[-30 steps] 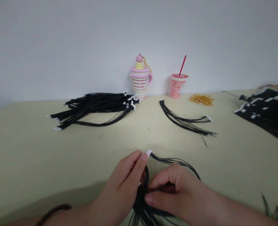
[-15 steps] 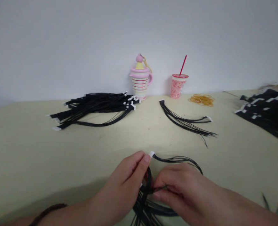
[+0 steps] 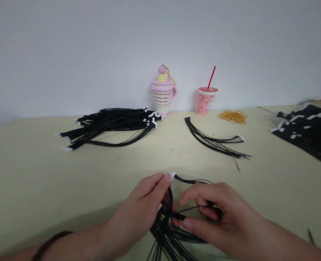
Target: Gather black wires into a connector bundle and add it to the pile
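Observation:
Black wires with a white connector (image 3: 172, 175) are held by my left hand (image 3: 146, 203). The thumb presses the connector against the fingers, and a wire loop (image 3: 170, 197) hangs below it. Beneath both hands lies a loose bundle of black wires (image 3: 167, 235), its lower end cut off by the frame. At its right, my right hand (image 3: 220, 214) has thumb and index finger spread apart. The thumb tip is at the wires, and one thin wire (image 3: 191, 208) runs toward the curled fingers. Whether those fingers touch it I cannot tell.
On the table (image 3: 117, 174), a pile of black wire harnesses (image 3: 111, 123) lies back left, a single harness (image 3: 206, 139) right of centre, and another stack (image 3: 312, 127) far right. A pink-lidded cup (image 3: 162, 96), a straw cup (image 3: 204, 101) and rubber bands (image 3: 233, 116) stand or lie near the wall.
My right thumb and index finger have parted from their pinch at the wires. My left hand keeps its hold on the connector, moved slightly left.

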Available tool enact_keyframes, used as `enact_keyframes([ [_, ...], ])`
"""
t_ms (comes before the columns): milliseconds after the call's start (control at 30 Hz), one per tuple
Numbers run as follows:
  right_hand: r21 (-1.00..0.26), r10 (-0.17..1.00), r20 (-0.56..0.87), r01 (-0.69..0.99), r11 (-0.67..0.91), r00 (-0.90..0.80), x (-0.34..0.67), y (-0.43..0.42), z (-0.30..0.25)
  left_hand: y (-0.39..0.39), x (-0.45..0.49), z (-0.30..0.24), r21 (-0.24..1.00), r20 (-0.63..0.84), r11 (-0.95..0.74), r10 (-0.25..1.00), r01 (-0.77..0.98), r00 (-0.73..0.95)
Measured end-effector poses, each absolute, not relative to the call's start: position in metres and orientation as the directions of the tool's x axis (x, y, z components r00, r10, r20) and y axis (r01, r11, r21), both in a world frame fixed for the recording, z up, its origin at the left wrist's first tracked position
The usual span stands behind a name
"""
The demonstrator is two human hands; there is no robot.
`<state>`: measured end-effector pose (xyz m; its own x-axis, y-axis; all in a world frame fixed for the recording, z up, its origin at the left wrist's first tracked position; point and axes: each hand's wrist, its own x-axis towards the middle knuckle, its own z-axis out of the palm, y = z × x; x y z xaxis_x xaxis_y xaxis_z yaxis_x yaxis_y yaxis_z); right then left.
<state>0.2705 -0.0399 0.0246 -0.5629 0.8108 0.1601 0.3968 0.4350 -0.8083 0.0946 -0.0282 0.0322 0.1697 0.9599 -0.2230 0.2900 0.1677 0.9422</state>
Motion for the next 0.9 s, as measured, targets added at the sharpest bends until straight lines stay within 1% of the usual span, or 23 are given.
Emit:
enact_keyframes([
  [67, -0.823, 0.813, 0.123, 0.399, 0.405, -0.57, 0.272, -0.04, 0.024, -0.029, 0.095, 0.032, 0.94, -0.263, 0.217, 0.952, 0.263, 0.155],
  [133, -0.803, 0.795, 0.119, 0.414, 0.43, -0.595, 0.272, -0.039, 0.024, -0.029, 0.095, 0.032, 0.937, -0.285, 0.242, 0.947, 0.251, 0.15],
  [200, -0.755, 0.786, 0.157, 0.44, 0.486, -0.598, 0.272, -0.039, 0.024, -0.029, 0.095, 0.031, 0.936, -0.308, 0.266, 0.935, 0.231, 0.174],
  [300, -0.673, 0.764, 0.26, 0.456, 0.582, -0.591, 0.273, -0.039, 0.021, -0.028, 0.094, 0.031, 0.931, -0.349, 0.31, 0.912, 0.193, 0.217],
  [333, -0.625, 0.748, 0.308, 0.468, 0.625, -0.588, 0.273, -0.039, 0.02, -0.028, 0.094, 0.031, 0.929, -0.361, 0.327, 0.903, 0.173, 0.234],
  [400, -0.476, 0.694, 0.413, 0.51, 0.716, -0.59, 0.274, -0.04, 0.016, -0.027, 0.094, 0.032, 0.93, -0.368, 0.351, 0.891, 0.113, 0.264],
  [467, -0.332, 0.645, 0.487, 0.559, 0.76, -0.588, 0.273, -0.042, 0.014, -0.027, 0.093, 0.033, 0.928, -0.369, 0.369, 0.885, 0.055, 0.283],
  [500, -0.298, 0.635, 0.505, 0.573, 0.764, -0.584, 0.272, -0.042, 0.014, -0.027, 0.093, 0.034, 0.928, -0.368, 0.37, 0.887, 0.047, 0.281],
  [533, -0.294, 0.638, 0.511, 0.58, 0.76, -0.576, 0.27, -0.043, 0.014, -0.027, 0.093, 0.034, 0.93, -0.364, 0.364, 0.89, 0.051, 0.276],
  [633, -0.333, 0.65, 0.516, 0.569, 0.752, -0.558, 0.267, -0.043, 0.016, -0.027, 0.092, 0.036, 0.93, -0.365, 0.362, 0.888, 0.063, 0.279],
  [733, -0.337, 0.634, 0.502, 0.542, 0.77, -0.588, 0.267, -0.044, 0.015, -0.026, 0.092, 0.036, 0.927, -0.37, 0.372, 0.884, 0.05, 0.287],
  [800, -0.349, 0.634, 0.486, 0.532, 0.771, -0.601, 0.268, -0.044, 0.014, -0.026, 0.092, 0.035, 0.931, -0.364, 0.356, 0.887, 0.08, 0.286],
  [833, -0.368, 0.642, 0.48, 0.527, 0.766, -0.597, 0.267, -0.045, 0.014, -0.026, 0.092, 0.034, 0.934, -0.356, 0.342, 0.892, 0.102, 0.277],
  [900, -0.458, 0.681, 0.454, 0.505, 0.732, -0.574, 0.265, -0.046, 0.016, -0.027, 0.092, 0.033, 0.94, -0.337, 0.312, 0.91, 0.137, 0.241],
])
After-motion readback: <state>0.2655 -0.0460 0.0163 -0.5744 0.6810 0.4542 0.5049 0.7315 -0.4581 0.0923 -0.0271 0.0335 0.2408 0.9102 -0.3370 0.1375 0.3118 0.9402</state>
